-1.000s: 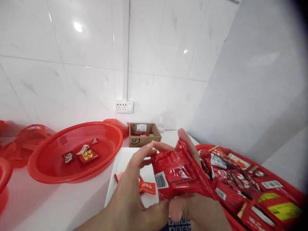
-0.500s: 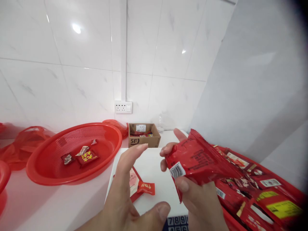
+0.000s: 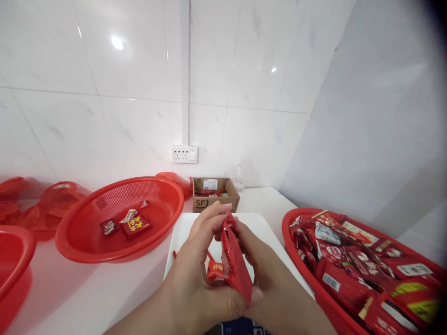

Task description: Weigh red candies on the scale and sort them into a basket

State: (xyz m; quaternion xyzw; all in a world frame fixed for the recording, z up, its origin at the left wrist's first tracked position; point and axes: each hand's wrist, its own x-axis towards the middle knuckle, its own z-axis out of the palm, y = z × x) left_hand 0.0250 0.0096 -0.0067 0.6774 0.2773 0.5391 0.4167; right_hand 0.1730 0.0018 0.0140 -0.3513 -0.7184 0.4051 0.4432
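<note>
Red packet [image 3: 237,267] is what I have in front of me on the head camera, held up between both hands over a white platform [image 3: 181,232]. I see it nearly edge-on, narrow and tilted, its lower end towards me.

The left hand [image 3: 193,270] has its fingers part-way curled, tips at the packet's upper end and thumb against its lower part. The right hand [image 3: 270,270] is bent round the other side, thumb by the lower end; I can't make out all of its fingers behind the packet.

Past the left hand I can see a small orange-red packet [image 3: 215,269] lying on the platform, partly covered. A dark blue panel [image 3: 237,327] shows below the hands.

To my right, a red basket [image 3: 287,228] is heaped with wrapped packets [image 3: 352,260]. On the bench [image 3: 115,286] to the left, a second basket [image 3: 159,218] holds a few small packets [image 3: 134,225]. Behind the platform stands an open carton [image 3: 216,203] with packets inside.
</note>
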